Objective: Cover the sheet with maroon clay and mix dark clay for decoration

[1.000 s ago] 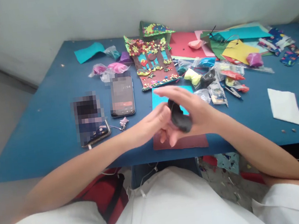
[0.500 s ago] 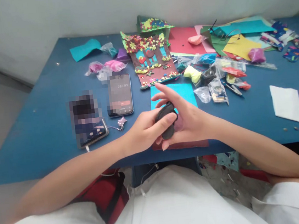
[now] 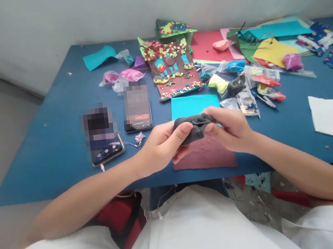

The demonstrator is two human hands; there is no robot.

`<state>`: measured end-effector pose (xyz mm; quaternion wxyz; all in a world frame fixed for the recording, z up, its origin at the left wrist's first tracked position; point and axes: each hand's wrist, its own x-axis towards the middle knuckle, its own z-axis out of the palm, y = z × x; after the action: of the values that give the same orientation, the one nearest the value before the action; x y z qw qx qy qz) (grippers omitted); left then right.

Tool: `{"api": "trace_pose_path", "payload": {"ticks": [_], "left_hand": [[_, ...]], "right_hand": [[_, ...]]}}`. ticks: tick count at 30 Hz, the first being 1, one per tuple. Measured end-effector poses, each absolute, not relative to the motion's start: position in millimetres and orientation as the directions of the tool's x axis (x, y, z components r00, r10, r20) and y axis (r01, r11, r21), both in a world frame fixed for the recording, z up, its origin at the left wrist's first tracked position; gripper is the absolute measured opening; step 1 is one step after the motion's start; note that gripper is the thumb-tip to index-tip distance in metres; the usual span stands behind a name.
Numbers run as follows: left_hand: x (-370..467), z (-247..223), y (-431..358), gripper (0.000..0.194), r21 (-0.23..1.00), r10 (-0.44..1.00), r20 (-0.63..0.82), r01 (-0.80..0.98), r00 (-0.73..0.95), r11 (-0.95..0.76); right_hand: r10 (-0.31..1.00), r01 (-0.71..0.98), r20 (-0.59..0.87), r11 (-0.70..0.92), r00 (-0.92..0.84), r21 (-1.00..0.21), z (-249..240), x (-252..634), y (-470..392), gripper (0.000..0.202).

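Note:
A lump of black modelling clay point(image 3: 195, 128), creased and folded, is stretched sideways between my two hands above the table. My left hand point(image 3: 168, 140) grips its left end, thumb on top. At the other end, my right hand point(image 3: 229, 128) pinches it between thumb and fingers. Below them lies a sheet with a bright blue upper part point(image 3: 194, 105) and a brown clay-covered lower part point(image 3: 203, 154); my hands hide its middle. Just beyond stands a decorated clay picture point(image 3: 175, 70) with trees, flowers and a brown ground.
Two phones, one dark point(image 3: 137, 111) and one with a charm point(image 3: 106, 148), lie to the left. Bagged clay point(image 3: 218, 83) and coloured paper point(image 3: 269, 52) crowd the back right. A white sheet point(image 3: 329, 117) rests at the right on the blue table point(image 3: 59, 151).
My right hand has turned from an open palm under the clay to pinching its right end. The clay went from upright to sideways and longer. The view shifted slightly.

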<state>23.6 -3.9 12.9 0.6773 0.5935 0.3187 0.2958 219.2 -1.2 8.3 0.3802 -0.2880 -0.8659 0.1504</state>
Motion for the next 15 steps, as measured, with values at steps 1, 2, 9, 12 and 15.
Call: {"api": "trace_pose_path", "payload": {"ticks": [1,2,9,12,15], "left_hand": [[23.1,14.0,-3.6,0.052,0.991,0.774,-0.082,-0.035,0.628,0.133],[22.7,15.0,-3.3,0.051,0.989,0.771,-0.080,-0.046,0.632,0.141],[22.8,10.6,0.3,0.052,0.974,0.762,-0.122,-0.070,0.636,0.215],[25.7,1.3,1.9,0.069,0.952,0.681,-0.161,-0.069,0.715,0.298],[29.6,-4.3,0.1,0.075,0.958,0.553,-0.133,-0.036,0.822,0.285]], "right_hand": [[0.642,0.371,0.569,0.764,-0.513,-0.528,9.2,221.2,1.6,0.033],[0.678,0.354,0.565,0.731,-0.469,-0.583,9.8,223.7,4.7,0.035],[0.810,0.194,0.525,0.577,-0.262,-0.793,17.8,243.9,22.9,0.030],[0.741,0.114,0.478,0.589,-0.471,-0.800,19.2,237.9,18.2,0.036],[0.604,0.126,0.412,0.652,-0.683,-0.748,14.5,223.7,8.4,0.041]]}}
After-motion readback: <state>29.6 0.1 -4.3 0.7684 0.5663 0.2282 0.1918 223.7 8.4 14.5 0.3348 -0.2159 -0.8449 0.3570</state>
